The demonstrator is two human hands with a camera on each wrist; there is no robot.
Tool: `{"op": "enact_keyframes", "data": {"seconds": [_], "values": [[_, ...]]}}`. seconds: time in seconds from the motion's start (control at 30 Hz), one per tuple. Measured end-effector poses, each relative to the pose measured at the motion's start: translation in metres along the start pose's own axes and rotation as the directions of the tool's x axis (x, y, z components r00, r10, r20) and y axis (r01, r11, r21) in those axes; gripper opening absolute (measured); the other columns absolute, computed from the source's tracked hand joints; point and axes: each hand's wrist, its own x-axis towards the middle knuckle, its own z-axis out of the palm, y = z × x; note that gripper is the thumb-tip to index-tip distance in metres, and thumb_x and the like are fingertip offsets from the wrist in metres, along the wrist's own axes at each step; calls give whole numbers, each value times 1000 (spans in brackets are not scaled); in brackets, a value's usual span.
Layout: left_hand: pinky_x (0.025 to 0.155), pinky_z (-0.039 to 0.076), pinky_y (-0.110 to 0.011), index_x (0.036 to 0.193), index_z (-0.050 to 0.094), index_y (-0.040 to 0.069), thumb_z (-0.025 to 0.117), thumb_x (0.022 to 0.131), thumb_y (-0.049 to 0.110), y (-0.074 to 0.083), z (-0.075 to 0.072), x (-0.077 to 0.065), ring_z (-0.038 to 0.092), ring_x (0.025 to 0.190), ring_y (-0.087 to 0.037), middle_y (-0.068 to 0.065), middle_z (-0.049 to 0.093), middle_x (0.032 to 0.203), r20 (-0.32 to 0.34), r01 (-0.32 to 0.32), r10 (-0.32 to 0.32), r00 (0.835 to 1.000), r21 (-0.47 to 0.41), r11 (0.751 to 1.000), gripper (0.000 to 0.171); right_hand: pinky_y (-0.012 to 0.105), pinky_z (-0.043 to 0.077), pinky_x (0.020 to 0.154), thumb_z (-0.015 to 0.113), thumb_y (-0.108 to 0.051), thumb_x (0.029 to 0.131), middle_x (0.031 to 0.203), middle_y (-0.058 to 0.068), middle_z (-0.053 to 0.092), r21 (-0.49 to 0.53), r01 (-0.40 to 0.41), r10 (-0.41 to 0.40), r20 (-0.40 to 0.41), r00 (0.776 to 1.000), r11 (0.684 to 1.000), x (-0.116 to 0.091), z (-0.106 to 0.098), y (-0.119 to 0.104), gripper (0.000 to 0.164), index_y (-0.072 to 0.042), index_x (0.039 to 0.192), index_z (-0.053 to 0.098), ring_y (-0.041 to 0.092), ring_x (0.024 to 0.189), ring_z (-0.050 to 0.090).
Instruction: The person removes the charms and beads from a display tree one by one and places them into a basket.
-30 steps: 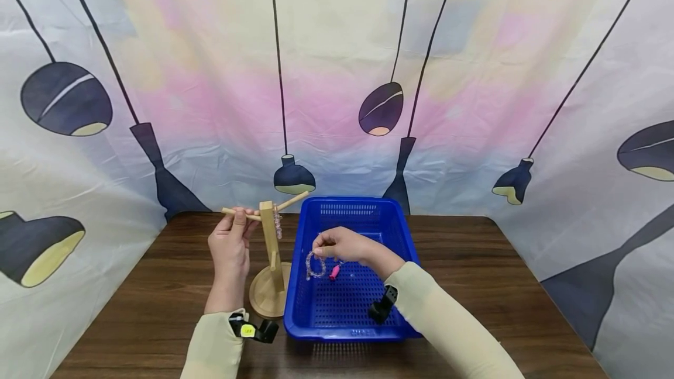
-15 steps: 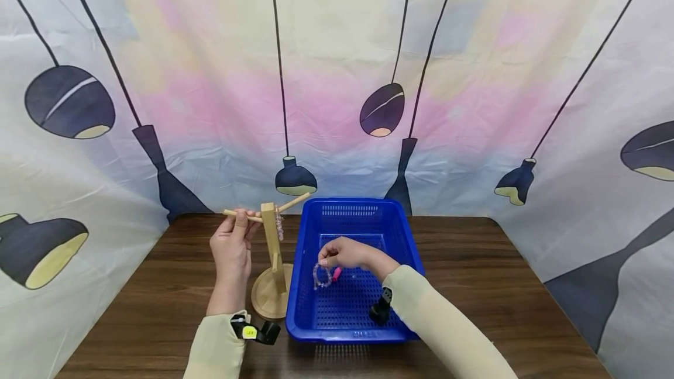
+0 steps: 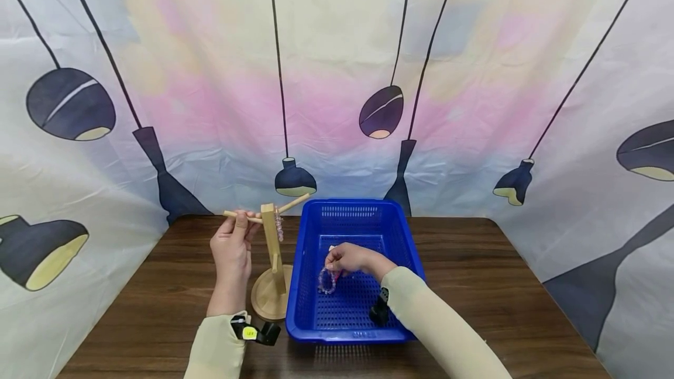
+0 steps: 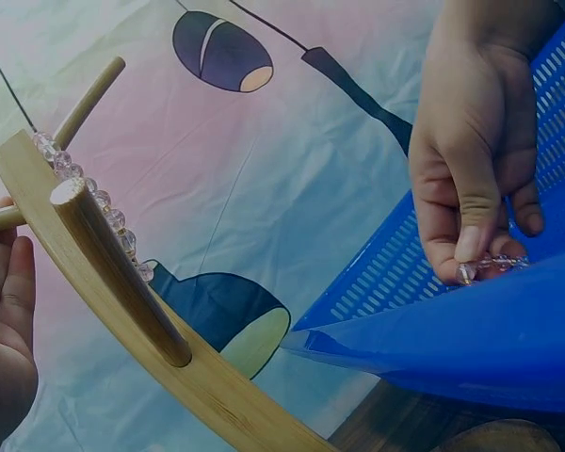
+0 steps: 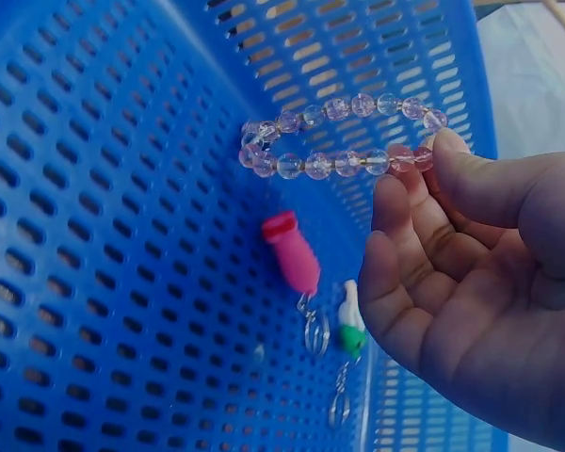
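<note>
My right hand (image 3: pixel 347 257) pinches a clear beaded bracelet (image 5: pixel 330 165) between thumb and fingers, and the loop hangs inside the blue basket (image 3: pixel 295 309). Under it in the right wrist view lie a pink keychain (image 5: pixel 294 256) and a white and green keychain (image 5: pixel 351 325), each with a metal ring. On the left, my left hand (image 3: pixel 231 245) grips a peg of the wooden stand (image 3: pixel 271 238), with the thumb on the near side. A second beaded bracelet (image 4: pixel 113 217) hangs from another peg, against the stand's post.
The basket stands right beside the stand's round base (image 3: pixel 268 300) on a dark wooden table (image 3: pixel 468 285). A printed cloth (image 3: pixel 337 45) with lamp drawings hangs behind the table. Short pegs stick out of the stand at different heights.
My right hand has moved slightly right and lower into the basket with the bracelet, now overlapping the pink keychain in the head view. My left hand stays on the peg.
</note>
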Motion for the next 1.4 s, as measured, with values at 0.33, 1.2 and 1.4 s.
{"op": "enact_keyframes", "data": {"seconds": [0.33,1.2,1.4], "values": [[77,65,-19,87,74,5,71,94,15,0,-1,0,77,79,-8,0,76,80,-27,14,-13,1000,22,1000,12,34,59,77,59,-10,104,87,2,62,65,-78,83,-79,993,995,5,-3,15,14,-3,98,68,15,83,59],[77,66,-20,86,75,7,71,93,14,1,-1,0,77,79,-8,-1,76,80,-1,6,-6,1000,-8,1000,11,32,65,77,69,-1,95,78,1,66,115,-117,143,-253,957,986,16,3,36,9,7,96,72,9,76,60],[77,66,-19,86,75,7,70,94,13,0,0,-2,77,78,-8,-1,76,80,10,1,-1,1000,-15,1000,11,33,65,71,77,-8,91,82,4,72,105,-91,117,-273,955,990,45,1,74,7,-1,89,74,14,78,69]]}}
